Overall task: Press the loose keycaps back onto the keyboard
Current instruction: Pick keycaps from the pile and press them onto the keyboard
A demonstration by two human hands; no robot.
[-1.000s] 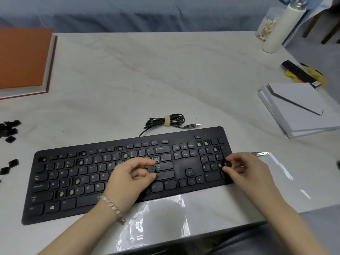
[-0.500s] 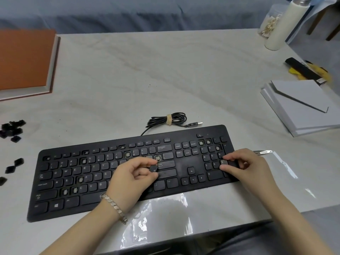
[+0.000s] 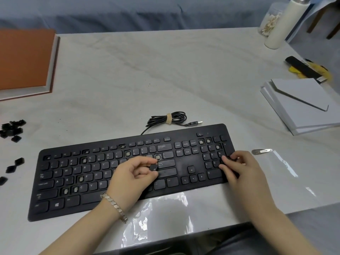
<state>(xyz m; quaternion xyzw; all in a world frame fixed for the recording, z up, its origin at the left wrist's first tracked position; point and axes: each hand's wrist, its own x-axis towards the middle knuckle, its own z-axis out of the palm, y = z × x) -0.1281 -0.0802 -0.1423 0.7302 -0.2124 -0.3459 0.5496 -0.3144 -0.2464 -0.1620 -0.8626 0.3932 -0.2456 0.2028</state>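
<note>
The black keyboard point(image 3: 95, 183) lies across the near part of the pale counter point(image 3: 165, 74), and both hands are over its right half. The left hand point(image 3: 134, 175) is above the middle of the keyboard with its fingers curled. It pinches one small black keycap point(image 3: 153, 168) between the thumb and the index finger. This keycap is held just over the keys, just beside the Enter key and a little below an open socket point(image 3: 157, 157) where a pale stem shows. A metal bracelet point(image 3: 115, 207) is on the left wrist. The right hand point(image 3: 241, 170) is on the number pad at the right end of the keyboard, with its curled fingertips point(image 3: 227, 157) down on the keys near the edge. One cannot tell whether they hold a keycap or only press, because the fingers cover that place. Several other sockets are bare in the letter rows and at the top of the number pad. The loose keycaps point(image 3: 12, 129) lie on the counter to the left of the keyboard, well apart from both hands, in one heap with some single pieces nearer to the front edge. Behind the keyboard its cable point(image 3: 169, 118) is coiled and tied. An orange book point(image 3: 24, 59) is at the far left, and a metal clip point(image 3: 261, 151) lies near the right hand, on its right side.
</note>
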